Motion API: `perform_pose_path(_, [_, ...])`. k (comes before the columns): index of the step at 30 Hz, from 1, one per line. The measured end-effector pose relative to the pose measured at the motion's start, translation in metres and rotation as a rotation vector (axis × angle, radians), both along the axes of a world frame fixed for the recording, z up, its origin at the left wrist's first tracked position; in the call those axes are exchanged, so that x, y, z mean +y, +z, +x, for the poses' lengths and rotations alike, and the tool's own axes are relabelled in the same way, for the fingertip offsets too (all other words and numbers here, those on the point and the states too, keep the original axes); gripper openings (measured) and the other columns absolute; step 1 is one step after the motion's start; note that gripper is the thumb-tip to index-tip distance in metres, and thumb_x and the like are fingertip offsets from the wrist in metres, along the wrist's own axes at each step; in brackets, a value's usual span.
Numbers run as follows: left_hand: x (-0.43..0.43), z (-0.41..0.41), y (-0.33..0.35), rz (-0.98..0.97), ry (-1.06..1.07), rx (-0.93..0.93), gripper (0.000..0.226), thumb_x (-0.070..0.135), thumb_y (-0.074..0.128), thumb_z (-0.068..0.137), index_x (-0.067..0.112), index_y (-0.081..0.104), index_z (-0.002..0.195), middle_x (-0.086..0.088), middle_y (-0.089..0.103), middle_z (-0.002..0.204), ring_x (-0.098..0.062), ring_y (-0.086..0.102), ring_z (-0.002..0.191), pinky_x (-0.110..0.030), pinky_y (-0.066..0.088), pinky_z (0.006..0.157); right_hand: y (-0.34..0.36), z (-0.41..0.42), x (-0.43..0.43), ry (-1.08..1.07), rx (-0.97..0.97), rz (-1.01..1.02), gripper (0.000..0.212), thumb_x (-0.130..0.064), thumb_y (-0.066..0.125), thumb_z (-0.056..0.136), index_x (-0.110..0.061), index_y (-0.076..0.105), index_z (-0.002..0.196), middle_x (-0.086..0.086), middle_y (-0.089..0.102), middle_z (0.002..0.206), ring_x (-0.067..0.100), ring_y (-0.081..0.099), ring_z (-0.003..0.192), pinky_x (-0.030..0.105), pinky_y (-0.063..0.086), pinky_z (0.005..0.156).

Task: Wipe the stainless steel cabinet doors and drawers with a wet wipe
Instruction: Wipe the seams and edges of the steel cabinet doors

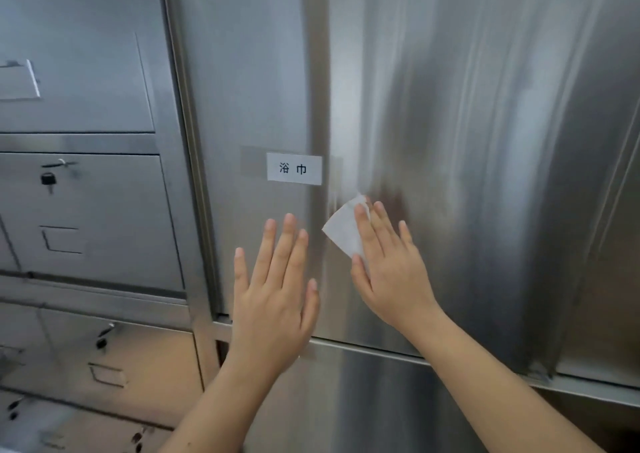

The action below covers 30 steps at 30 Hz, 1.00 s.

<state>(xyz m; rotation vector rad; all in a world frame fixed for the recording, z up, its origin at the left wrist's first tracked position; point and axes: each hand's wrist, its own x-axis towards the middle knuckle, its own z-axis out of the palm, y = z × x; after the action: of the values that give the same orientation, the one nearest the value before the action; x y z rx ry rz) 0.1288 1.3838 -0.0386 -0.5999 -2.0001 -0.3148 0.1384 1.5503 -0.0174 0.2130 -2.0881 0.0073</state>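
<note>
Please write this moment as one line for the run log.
step: wiping door | right hand: presses wipe flat on door | left hand: open, fingers straight, below label

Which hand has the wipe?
The right hand, pressing the wet wipe flat on the steel door; the left hand holds nothing.
</note>
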Motion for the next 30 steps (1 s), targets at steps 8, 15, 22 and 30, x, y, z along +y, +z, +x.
perform_pose_path(8, [-0.117,-0.027,0.013,-0.074,0.034,-0.003,0.054,0.027,0.034,0.088,0.002,0.046,0.135,-0.014,0.036,0.146,-0.034,0.029,0.135,-0.061,0.022,0.102,0.006,-0.031,-0.106,-0.027,-0.04,-0.052,0.055,-0.017,0.042,0.085,0.007,0.04,0.135,0.02,0.042,0.14,0.039,0.043,0.126,0.058,0.039,0.094])
perform_pose_path(15, [-0.159,-0.045,0.012,-0.072,0.014,-0.055,0.054,0.026,0.033,0.088,0.002,0.047,0.134,-0.014,0.036,0.145,-0.036,0.03,0.134,-0.063,0.022,0.101,0.015,-0.052,-0.151,-0.028,-0.053,-0.083,0.065,-0.004,0.065,0.08,0.009,0.035,0.136,0.022,0.037,0.142,0.041,0.038,0.129,0.06,0.035,0.096])
perform_pose_path(22, [-0.174,-0.093,0.013,-0.082,0.001,-0.042,0.055,0.027,0.033,0.088,0.004,0.045,0.136,-0.012,0.034,0.147,-0.033,0.028,0.136,-0.06,0.022,0.103,0.03,-0.1,-0.172,-0.046,-0.027,-0.123,0.068,-0.009,0.055,0.086,0.002,0.019,0.143,0.018,0.02,0.151,0.035,0.022,0.139,0.055,0.025,0.106])
perform_pose_path(30, [-0.166,-0.179,0.043,-0.128,-0.031,0.054,0.055,0.028,0.034,0.087,0.005,0.046,0.135,-0.012,0.035,0.146,-0.033,0.028,0.135,-0.06,0.02,0.102,0.043,-0.183,-0.184,-0.08,0.076,-0.128,0.058,-0.02,0.04,0.088,0.008,0.028,0.138,0.024,0.029,0.146,0.039,0.03,0.134,0.055,0.03,0.104])
